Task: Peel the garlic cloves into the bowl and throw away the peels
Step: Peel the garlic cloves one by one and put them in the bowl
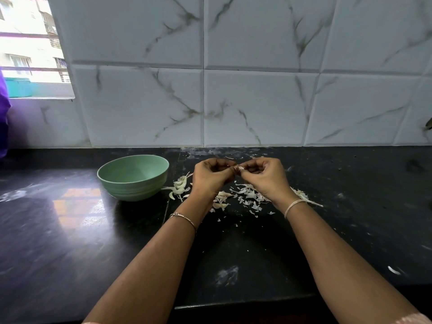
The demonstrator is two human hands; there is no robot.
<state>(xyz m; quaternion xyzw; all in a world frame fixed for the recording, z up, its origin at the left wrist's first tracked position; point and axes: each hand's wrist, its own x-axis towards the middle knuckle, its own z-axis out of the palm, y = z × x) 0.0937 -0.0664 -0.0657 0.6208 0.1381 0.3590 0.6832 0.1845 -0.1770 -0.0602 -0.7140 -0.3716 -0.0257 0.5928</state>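
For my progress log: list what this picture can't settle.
Clove: head view; left hand and right hand pinch it, fingers hide most; peel left unclear.
Bowl bottom: head view, hidden by its near wall; contents unclear.
Peels: head view, partly under the right wrist.
Dark object at right edge: head view, cut off by the frame.

Black countertop [70, 230], marbled wall tiles [257, 101], window [30, 47]
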